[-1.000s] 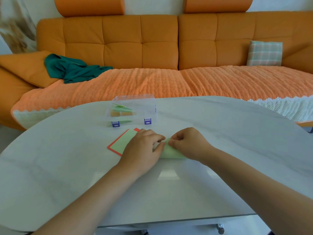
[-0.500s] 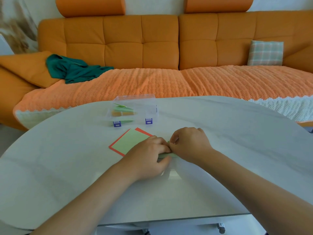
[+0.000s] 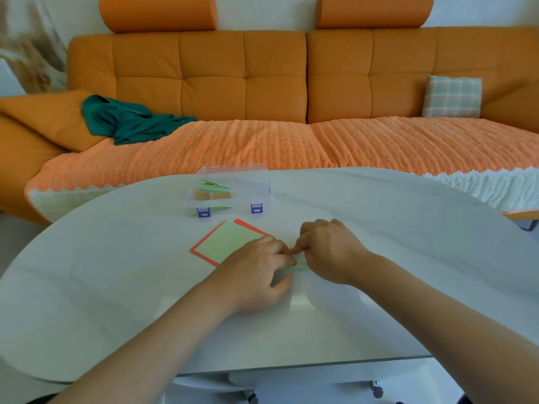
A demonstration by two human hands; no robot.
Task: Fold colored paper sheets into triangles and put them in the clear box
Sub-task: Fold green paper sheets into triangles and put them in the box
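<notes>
- Glossy white oval table (image 3: pixel 116 287): a smooth, reflective top is noted.
- Folded light-green paper piece (image 3: pixel 300 265): only a thin matte strip is seen, lying on the table at front middle, between the two hands.
- Left hand (image 3: pixel 256 266): fingers are curled, and the strip's left end is pinched down under the fingertips.
- Right hand (image 3: pixel 329 252): fingers are curled tight, and the strip's right end is pinched against the table.
- Flat light-green rectangular sheet (image 3: pixel 230 240): laid on a red-orange sheet (image 3: pixel 243 224), just left of the hands.
- Clear rectangular plastic box (image 3: pixel 233 170) with purple latches (image 3: pixel 203 212): set beyond the sheets; folded green and orange pieces are seen inside.
- Background: an orange tufted sofa (image 3: pixel 233 83), a ribbed orange knitted throw (image 3: pixel 291 147) and a crumpled teal cloth (image 3: pixel 125 121) are recorded.
- Against one second ago: the hands are drawn closer together, far less of the green piece is left showing, and more of the flat sheets is uncovered.
</notes>
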